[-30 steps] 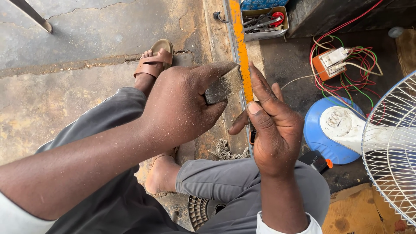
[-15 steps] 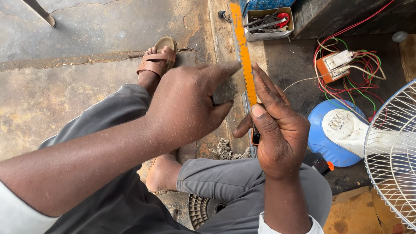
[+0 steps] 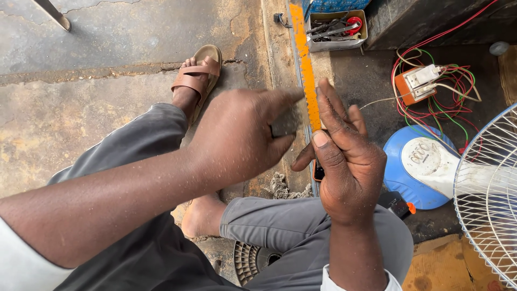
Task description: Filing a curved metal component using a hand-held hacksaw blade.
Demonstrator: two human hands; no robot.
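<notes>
While the right hand (image 3: pixel 347 167) clamps the orange saw blade (image 3: pixel 306 64) upright, the left hand (image 3: pixel 242 134) pinches a dark block (image 3: pixel 284 124) against its edge just above that grip. A slip of the block could drag fingers across the teeth.

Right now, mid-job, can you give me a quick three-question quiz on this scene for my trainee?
1. True or false: the left hand holds a small dark block against the orange saw blade.
2. Which hand grips the saw near its handle end? A) left B) right C) neither
3. What stands at the right edge of the view, on a blue base?

Key:
1. True.
2. B, the right hand.
3. A fan with a white wire guard.
</notes>
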